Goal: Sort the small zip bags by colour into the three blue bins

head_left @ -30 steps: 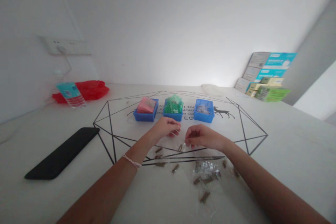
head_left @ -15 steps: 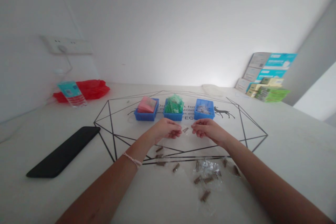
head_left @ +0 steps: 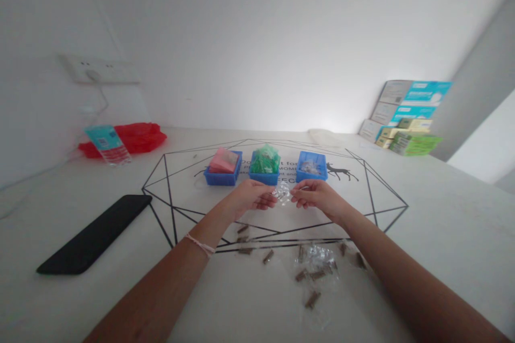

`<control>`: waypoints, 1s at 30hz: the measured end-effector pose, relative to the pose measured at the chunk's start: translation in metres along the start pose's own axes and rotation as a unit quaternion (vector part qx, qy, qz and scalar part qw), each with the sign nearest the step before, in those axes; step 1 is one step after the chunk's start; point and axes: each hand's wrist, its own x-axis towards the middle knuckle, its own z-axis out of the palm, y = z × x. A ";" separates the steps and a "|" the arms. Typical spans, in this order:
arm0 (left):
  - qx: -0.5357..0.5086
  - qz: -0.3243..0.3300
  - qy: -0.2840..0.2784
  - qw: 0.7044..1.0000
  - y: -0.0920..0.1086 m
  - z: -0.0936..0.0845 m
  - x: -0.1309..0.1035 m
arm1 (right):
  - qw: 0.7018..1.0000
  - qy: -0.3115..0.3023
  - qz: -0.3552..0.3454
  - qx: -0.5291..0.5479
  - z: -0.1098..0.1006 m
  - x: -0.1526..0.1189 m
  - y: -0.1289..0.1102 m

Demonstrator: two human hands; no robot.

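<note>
Between my two hands a small clear plastic bag is stretched, with thin dark pieces faintly visible inside. My left hand pinches its left side, fingers curled. The right side is pinched by my right hand. Just behind my hands stand three blue bins in a row: a left bin with pink packets, a middle bin with green packets, and a right bin with small clear packets. Nearer to me lie several clear bags with brown pieces.
A black flat slab lies at the left. Behind it are a red plastic bag and a blue-and-clear packet. Stacked boxes and a green pack stand at the back right.
The clear bag between my hands has become crinkled and shinier, its contents harder to see. My hands stay in nearly the same place; the view has shifted slightly.
</note>
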 end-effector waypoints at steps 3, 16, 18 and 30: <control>-0.014 0.018 0.006 1.000 0.000 -0.002 0.002 | 1.000 -0.003 -0.024 -0.009 0.000 0.000 0.000; 0.078 0.093 0.082 0.989 -0.004 0.000 0.006 | 0.977 0.032 -0.140 -0.159 -0.004 0.012 0.016; 0.074 0.111 0.080 0.988 -0.002 0.001 0.006 | 0.951 0.062 -0.211 -0.219 -0.001 0.010 0.012; 0.063 0.195 0.039 0.978 0.001 0.006 0.004 | 0.795 0.282 -0.252 -0.474 -0.050 0.013 -0.001</control>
